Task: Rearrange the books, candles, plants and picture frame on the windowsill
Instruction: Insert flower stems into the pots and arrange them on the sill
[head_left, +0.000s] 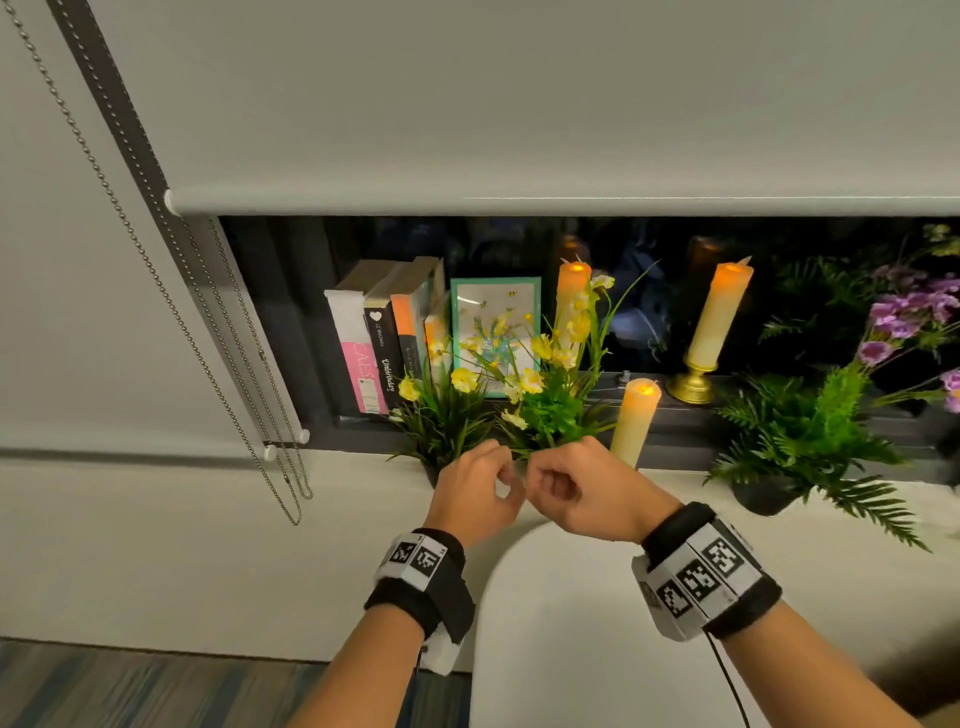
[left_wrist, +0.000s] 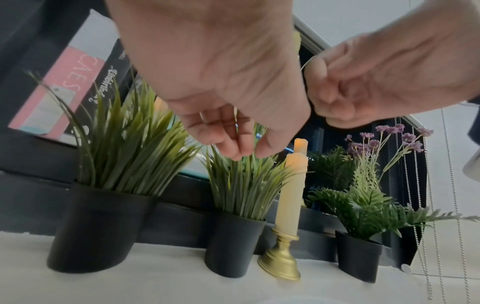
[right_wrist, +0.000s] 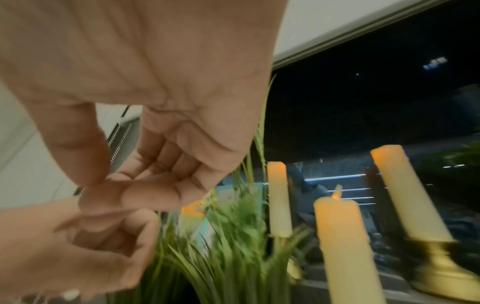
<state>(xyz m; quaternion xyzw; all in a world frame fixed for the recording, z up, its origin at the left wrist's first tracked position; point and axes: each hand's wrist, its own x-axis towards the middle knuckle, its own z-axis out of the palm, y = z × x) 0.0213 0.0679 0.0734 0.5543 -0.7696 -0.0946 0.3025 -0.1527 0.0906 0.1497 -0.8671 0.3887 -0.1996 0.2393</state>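
Two yellow-flowered plants in black pots, one on the left and one beside it, stand at the front of the white windowsill. My left hand hovers over them with its fingers curled, its fingertips at the grass tips of the second pot. My right hand, right next to it, is curled with thumb on forefinger and seems to pinch a thin grass blade. Behind stand the books, the teal picture frame and three lit candles.
A fern in a black pot and purple flowers fill the right of the sill. The roller blind hangs low over the window, its bead chain at the left. A white chair back is below my hands.
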